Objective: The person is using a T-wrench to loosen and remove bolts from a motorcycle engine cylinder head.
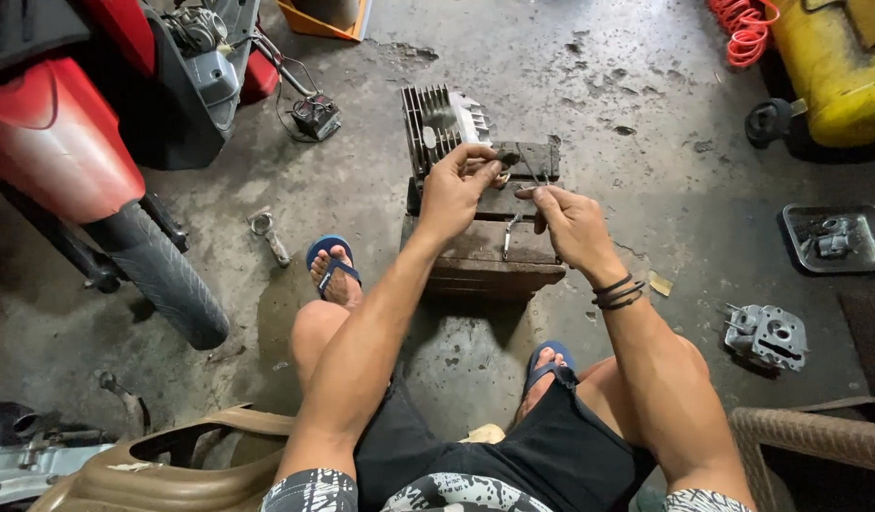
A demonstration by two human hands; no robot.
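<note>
Both hands meet over a low wooden block (pixel 480 248) on the concrete floor (pixel 570 104), straight ahead of the seated person and between the two sandalled feet. Left hand (pixel 454 194) is curled, its fingertips pinched on a small dark part (pixel 507 157) at the top of the block; right hand (pixel 572 226) is also closed, thumb and forefinger pinching what looks like a thin wire ring (pixel 535 173) (too fine to be sure at this size), which rises from the fingers toward the dark part. The two pinches lie just apart, left a little higher and farther out, so the ring's line runs from the right hand up and away to the left hand. A finned grey cylinder (pixel 442 123) stands on the far left corner of the block, just beyond the left hand, and a slim metal tool (pixel 509 237) lies on the block below the hands. Well off to the right sit a grey cylinder head (pixel 767 336) and a dark tray (pixel 836 237) of parts; a yellow tank (pixel 831 71) with a coiled red hose (pixel 746 33) fills the far right corner, a red scooter (pixel 68 142) the left. No labels or signs are legible.
</note>
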